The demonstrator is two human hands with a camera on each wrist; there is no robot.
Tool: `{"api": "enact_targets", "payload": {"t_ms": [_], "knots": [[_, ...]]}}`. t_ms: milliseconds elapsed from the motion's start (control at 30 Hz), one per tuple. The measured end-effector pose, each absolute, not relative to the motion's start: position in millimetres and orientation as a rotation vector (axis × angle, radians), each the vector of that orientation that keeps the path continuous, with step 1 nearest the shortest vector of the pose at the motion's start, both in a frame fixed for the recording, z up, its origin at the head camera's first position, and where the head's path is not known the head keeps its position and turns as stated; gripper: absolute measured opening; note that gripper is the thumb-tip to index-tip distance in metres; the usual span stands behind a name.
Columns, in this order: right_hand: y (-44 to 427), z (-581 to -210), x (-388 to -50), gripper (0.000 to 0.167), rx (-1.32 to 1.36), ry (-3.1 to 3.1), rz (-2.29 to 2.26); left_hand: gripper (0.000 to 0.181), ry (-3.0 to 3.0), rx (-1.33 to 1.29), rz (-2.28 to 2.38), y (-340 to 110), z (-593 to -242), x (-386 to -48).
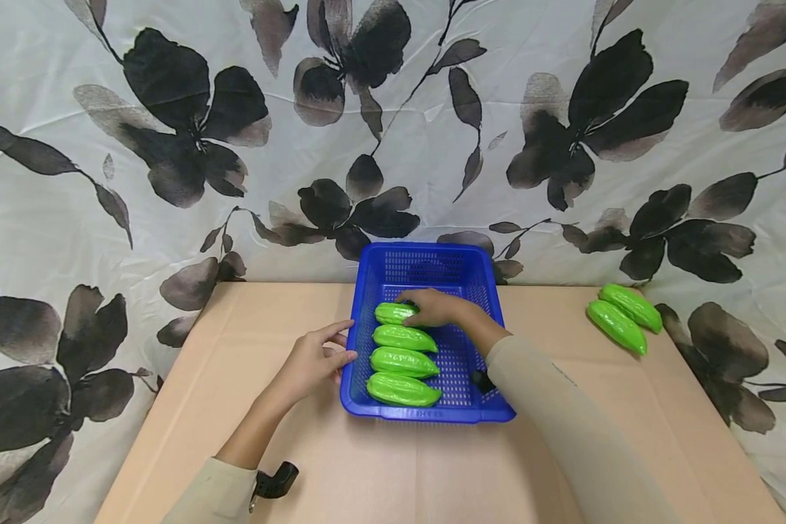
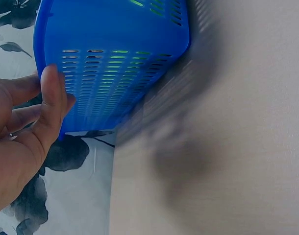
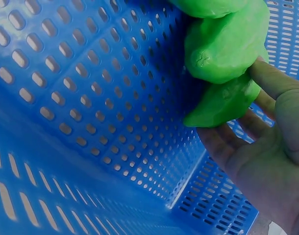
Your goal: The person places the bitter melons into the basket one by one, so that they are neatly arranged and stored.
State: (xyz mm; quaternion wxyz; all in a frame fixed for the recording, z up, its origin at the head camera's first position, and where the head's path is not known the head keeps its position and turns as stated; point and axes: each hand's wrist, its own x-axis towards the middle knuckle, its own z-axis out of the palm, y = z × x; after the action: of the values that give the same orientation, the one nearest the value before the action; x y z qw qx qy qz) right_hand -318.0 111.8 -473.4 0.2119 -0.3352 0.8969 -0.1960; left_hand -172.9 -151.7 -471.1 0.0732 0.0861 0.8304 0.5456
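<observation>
A blue plastic basket [image 1: 426, 414] stands on the table, with several bright green, bumpy bitter gourds [image 1: 402, 362] lying in a column along its left side. My right hand [image 1: 432, 307] reaches into the basket and holds the farthest bitter gourd [image 1: 393, 313] at its right end. In the right wrist view, the thumb and fingers lie on either side of that gourd [image 3: 220, 105], beside another one [image 3: 223, 54]. At the basket's left edge, my left hand [image 1: 311, 364] grips the rim. Fingers press on the slotted outer wall [image 2: 115, 29] in the left wrist view.
Two more green bitter gourds [image 1: 617, 327] [image 1: 631, 306] lie side by side at the table's far right. Behind the table [image 1: 380, 473] hangs a white cloth [image 1: 432, 160] with dark flowers. The basket's far end is close to that cloth.
</observation>
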Motion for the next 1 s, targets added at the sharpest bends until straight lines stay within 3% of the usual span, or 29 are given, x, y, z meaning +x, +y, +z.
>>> {"api": "enact_targets", "payload": {"t_ms": [1000], "knots": [[112.6,-476.0,-318.9,0.055,-0.836,2.497,-0.538,0.061,2.489,0.240,1.634,-153.0,-472.4,-175.2]]}}
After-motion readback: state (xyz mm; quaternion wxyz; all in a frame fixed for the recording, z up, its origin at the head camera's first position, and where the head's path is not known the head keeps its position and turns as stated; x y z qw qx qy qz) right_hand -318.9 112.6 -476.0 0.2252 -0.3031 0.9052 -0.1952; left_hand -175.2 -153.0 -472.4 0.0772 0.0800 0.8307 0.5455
